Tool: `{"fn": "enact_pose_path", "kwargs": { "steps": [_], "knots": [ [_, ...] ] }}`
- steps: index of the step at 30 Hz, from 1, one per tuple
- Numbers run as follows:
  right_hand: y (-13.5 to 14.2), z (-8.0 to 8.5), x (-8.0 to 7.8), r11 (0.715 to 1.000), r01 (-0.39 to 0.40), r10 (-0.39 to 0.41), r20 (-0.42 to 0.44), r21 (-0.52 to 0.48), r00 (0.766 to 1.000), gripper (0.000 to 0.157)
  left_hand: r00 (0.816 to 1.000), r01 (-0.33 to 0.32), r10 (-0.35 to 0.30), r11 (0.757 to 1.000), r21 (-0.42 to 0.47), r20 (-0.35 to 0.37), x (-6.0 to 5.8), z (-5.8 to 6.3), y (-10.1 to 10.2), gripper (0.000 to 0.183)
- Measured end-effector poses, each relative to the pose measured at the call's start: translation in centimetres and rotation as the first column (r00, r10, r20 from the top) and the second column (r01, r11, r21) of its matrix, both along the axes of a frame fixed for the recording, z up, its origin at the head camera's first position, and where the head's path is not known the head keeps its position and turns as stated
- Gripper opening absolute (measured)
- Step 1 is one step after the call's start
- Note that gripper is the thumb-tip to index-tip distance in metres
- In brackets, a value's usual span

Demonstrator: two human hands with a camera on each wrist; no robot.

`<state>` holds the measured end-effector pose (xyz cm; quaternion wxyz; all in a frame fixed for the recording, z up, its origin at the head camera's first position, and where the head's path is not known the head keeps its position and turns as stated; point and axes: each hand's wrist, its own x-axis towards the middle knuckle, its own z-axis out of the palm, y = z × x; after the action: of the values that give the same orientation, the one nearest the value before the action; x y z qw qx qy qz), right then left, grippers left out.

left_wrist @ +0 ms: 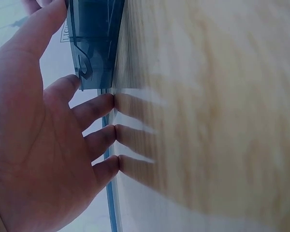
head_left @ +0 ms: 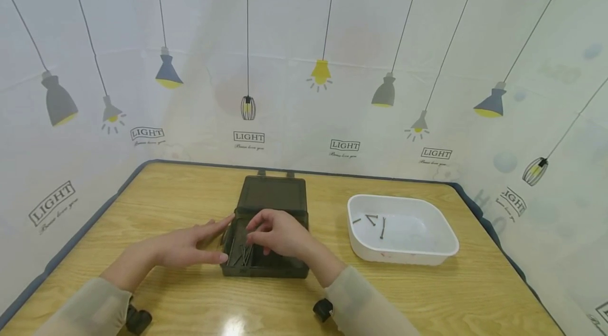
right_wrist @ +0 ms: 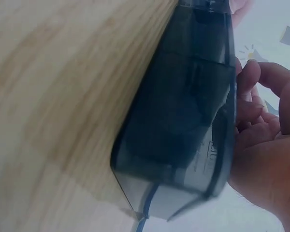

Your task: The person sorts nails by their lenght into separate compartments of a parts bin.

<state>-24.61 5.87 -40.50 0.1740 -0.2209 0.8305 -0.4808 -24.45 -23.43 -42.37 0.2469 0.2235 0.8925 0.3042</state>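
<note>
Looks part way done, my guess, b/c there are screws (head_left: 245, 256) in the box (head_left: 285, 272) and also a few tray screws (head_left: 382, 229) in the white tray (head_left: 404, 257). Can't tell for sure which way they go. If they all belong in the box, then the tray screws are what's left, plus maybe shutting the lid (head_left: 272, 193). The lid is open, lying back at 12 o'c. of the box. The box screws sit in a loose heap at approx. 8 o'c. inside it; R hand (head_left: 282, 233) hides some of the box. The tray is at abt. 3 o'c. from the box, w/ its screws near its 10 o'c. side.

R hand is over the box w/ fingers bent. Can't tell if it has a screw or nothing. L hand (head_left: 182, 246) is at the box's 9 o'c. side, fingers straight & spread, not gripping. In the L wrist view the first finger is at the box's corner & the other three tips rest on the table (head_left: 185, 193).

The table is light wood w/ lines in it, a shiny spot at 6 o'c. & a dark blue edge (head_left: 342, 173). Round it hangs a pale sheet (head_left: 285, 19) w/ lamp pics, e.g. a yellow lamp (head_left: 321, 70) at 12 o'c., & the word LIGHT.
</note>
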Motion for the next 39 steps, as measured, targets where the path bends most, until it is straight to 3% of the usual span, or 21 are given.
{"fn": "enact_pose_path", "kwargs": {
  "steps": [13, 19, 26, 33, 39],
  "knots": [
    [4.8, 1.1, -0.3, 0.999, 0.025, -0.027, -0.048, -0.044, 0.998, 0.018, 1.000, -0.003, 0.003, 1.000, -0.005, -0.028, 0.1, 0.0, 0.0, 0.095],
    [9.5, 1.9, -0.6, 0.997, 0.081, -0.081, -0.044, -0.015, 0.996, 0.022, 1.000, 0.010, -0.010, 1.000, -0.003, -0.027, 0.1, -0.1, -0.1, 0.096],
    [17.0, 2.4, -2.0, 0.984, 0.177, -0.174, -0.079, 0.037, 0.982, 0.023, 0.999, 0.014, -0.014, 1.000, -0.005, -0.029, 0.1, 0.0, -0.2, 0.096],
    [24.4, 0.9, -3.5, 0.953, 0.257, -0.256, -0.025, 0.159, 0.966, 0.030, 0.999, 0.020, -0.020, 1.000, -0.011, -0.025, 0.0, 0.3, -0.2, 0.096],
    [28.1, -0.8, -4.2, 0.923, 0.280, -0.293, 0.010, 0.264, 0.956, 0.028, 1.000, 0.015, -0.016, 1.000, -0.017, -0.018, 0.3, 0.4, 0.0, 0.097]
  ]
}}
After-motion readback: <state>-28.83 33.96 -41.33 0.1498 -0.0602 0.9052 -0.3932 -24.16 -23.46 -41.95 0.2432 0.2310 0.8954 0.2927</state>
